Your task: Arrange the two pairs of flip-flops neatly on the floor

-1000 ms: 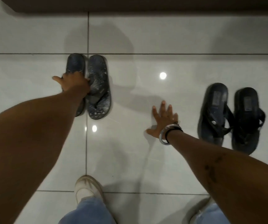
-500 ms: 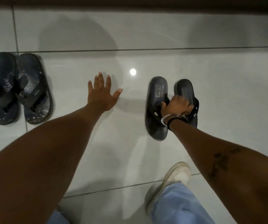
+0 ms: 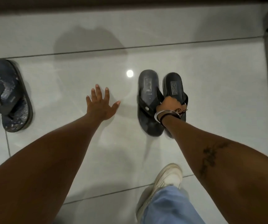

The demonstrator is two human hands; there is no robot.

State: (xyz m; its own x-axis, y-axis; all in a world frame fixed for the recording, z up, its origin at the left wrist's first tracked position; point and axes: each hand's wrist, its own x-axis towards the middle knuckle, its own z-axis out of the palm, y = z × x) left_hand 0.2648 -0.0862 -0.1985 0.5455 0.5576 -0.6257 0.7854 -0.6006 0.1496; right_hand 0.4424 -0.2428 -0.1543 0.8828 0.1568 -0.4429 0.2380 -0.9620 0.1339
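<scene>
Head view: right hand clutches black flip-flops (straps pinched).

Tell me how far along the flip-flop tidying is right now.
Looks about half done. The patterned pair at the left edge lies side by side on the floor, with no hand on it. In hand: the right hand has its grip closed on the straps of the black pair, whose soles sit close together. The left hand is spread open. Left: let go of the black pair once it's straight.
</scene>
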